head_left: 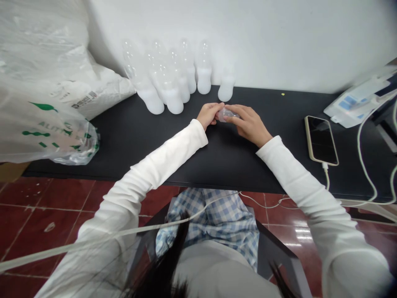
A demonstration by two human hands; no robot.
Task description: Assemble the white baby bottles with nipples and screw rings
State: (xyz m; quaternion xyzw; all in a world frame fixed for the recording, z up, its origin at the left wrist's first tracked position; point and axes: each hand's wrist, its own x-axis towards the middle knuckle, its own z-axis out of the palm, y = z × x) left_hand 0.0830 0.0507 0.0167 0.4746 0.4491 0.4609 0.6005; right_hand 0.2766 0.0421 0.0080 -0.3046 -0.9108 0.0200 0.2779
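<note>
Over the black table (223, 153), my left hand (209, 114) and my right hand (248, 122) meet around a small clear plastic piece (226, 114). Both hands pinch it, the left at its left end and the right over its right side. Just beyond them, a short white bottle base (226, 88) stands by the wall. A cluster of several white bottles with clear tops (169, 82) stands to its left along the wall.
Large plastic bags (46, 95) fill the table's left end. A phone (321, 140) lies on the right with a white cable plugged in. A white and blue device (356, 101) with cables sits at the far right. Red floor tiles show below the table edge.
</note>
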